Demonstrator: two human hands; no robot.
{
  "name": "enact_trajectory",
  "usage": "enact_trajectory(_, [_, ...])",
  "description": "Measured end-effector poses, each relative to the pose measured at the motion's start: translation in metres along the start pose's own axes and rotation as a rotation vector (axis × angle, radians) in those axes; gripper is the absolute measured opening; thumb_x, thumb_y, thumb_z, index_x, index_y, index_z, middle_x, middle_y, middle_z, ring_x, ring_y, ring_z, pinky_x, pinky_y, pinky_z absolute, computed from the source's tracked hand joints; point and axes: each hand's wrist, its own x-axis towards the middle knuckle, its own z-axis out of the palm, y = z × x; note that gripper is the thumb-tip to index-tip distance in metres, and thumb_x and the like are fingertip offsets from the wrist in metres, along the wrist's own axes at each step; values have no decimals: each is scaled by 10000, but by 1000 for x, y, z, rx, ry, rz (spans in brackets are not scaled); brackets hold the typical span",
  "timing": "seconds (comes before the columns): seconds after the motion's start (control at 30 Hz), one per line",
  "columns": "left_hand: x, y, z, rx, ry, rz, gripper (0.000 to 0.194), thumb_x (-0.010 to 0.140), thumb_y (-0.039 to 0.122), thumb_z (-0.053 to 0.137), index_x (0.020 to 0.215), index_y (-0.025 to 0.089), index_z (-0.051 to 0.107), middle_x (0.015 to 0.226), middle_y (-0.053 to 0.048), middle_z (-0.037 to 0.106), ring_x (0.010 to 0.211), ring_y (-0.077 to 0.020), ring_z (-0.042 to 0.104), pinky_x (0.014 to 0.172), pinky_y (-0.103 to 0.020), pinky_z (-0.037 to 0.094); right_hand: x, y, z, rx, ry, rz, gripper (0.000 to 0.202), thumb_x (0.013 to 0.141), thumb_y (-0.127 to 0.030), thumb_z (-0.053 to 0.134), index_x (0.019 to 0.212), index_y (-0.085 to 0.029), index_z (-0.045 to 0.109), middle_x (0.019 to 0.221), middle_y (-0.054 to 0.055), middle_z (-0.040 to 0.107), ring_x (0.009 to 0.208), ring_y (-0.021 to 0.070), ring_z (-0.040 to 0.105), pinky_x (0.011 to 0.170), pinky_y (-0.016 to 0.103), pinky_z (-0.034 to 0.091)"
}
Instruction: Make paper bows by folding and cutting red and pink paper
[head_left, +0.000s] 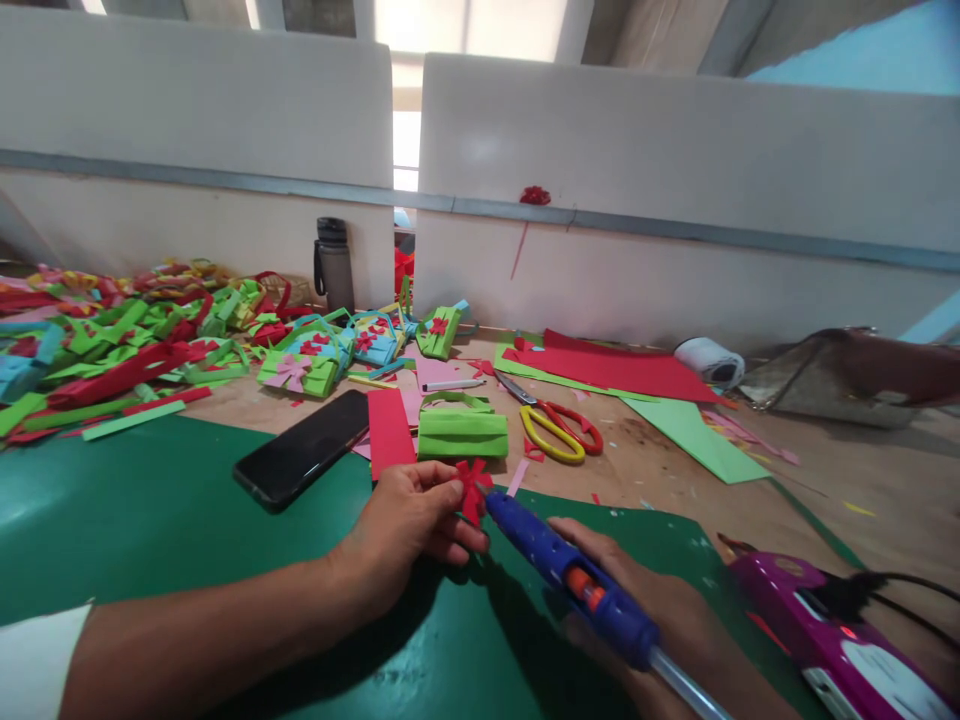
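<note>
Head view: taking the green cutting mat [150,520] as landmark, we see finished paper baskets [135,340] heaped beyond its far left corner and a phone [304,448] on its far edge. Over its middle, our left hand [409,530] pinches a red paper flower [472,490]. Our right hand [645,610] grips a blue glue gun [570,580], nozzle touching the flower. Beyond lies a green basket [461,432], undecorated; we judge gluing underway, attachment pending.

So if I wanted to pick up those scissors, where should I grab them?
Probably by the handles. The scissors lie flat on the table, yellow and red loops toward you and to the right, blades pointing away to the left. Come from above on the near side and pinch a loop, clear of the blades.
</note>
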Motion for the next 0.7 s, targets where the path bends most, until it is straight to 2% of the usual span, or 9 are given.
enact_trajectory(0.1, [3, -1, -2, -20, 14, 11, 82, 816, 190, 571, 799, 148, 503, 620, -10, 616, 503, -138, 643, 440, -204, 469, 3, 3, -9, -181, 155, -65, 493, 802, -228, 458, 1295, -231, 441, 1140, 81, 677, 955, 269, 680, 749, 332, 572])
enact_trajectory(0.17, [3, -1, -2, -25, 10, 12, 68, 828, 176, 554, 801, 141, 502, 688, -31, 631, 522, -140, 652, 437, -206, 471, 8, 7, -23, -358, 216, -103, 481, 834, -198, 415, 1315, -212, 413, 1231, 108, 621, 1062, 281, 629, 779, 351, 566])
enact_trajectory(0.27, [0, -1, -1, -30, -20, 1, 64, 843, 176, 546, 827, 136, 499, 725, -38, 635, 532, -132, 651, 440, -202, 474, 13, 19, -41, -716, 206, -81, 482, 858, -96, 367, 1334, -159, 403, 1253, 144, 599, 1028, 303, 637, 662, 373, 579])
enact_trajectory(0.37, [-5, -4, 2, -44, -49, -20, 67, 846, 175, 547, 836, 139, 492, 659, -11, 608, 530, -133, 647, 438, -198, 475, 16, 35, -44, -995, 107, -14, 506, 811, 30, 372, 1286, -102, 482, 1193, 179, 627, 979, 331, 644, 616, 392, 569])
enact_trajectory(0.47, [-8, -7, 4, -51, -70, -43, 69, 845, 169, 547, 830, 138, 487, 647, -15, 613, 517, -129, 639, 436, -196, 475, 18, 46, -41, -992, -65, 28, 508, 777, 78, 417, 1243, -80, 545, 1110, 192, 661, 961, 338, 640, 722, 449, 545])
enact_trajectory(0.53, [-9, -9, 5, -43, -88, -42, 73, 843, 176, 552, 819, 135, 495, 654, -23, 622, 520, -127, 638, 443, -193, 477, 21, 47, -44, -929, -136, 37, 491, 751, 71, 481, 1190, -117, 596, 1105, 161, 671, 981, 315, 634, 804, 455, 520])
enact_trajectory(0.63, [-12, -10, 6, -30, -109, -48, 91, 830, 196, 575, 803, 131, 516, 677, -33, 633, 530, -120, 636, 452, -184, 476, 25, 39, -56, -842, -201, 26, 447, 690, -49, 653, 1114, -191, 640, 1119, 105, 675, 1035, 310, 610, 858, 451, 498])
enact_trajectory(0.7, [-14, -10, 7, -25, -109, -58, 102, 816, 207, 594, 804, 129, 529, 691, -37, 639, 536, -120, 636, 462, -185, 480, 28, 27, -64, -715, -230, 26, 470, 644, -124, 728, 1103, -177, 644, 1163, 128, 655, 1095, 345, 571, 887, 485, 472])
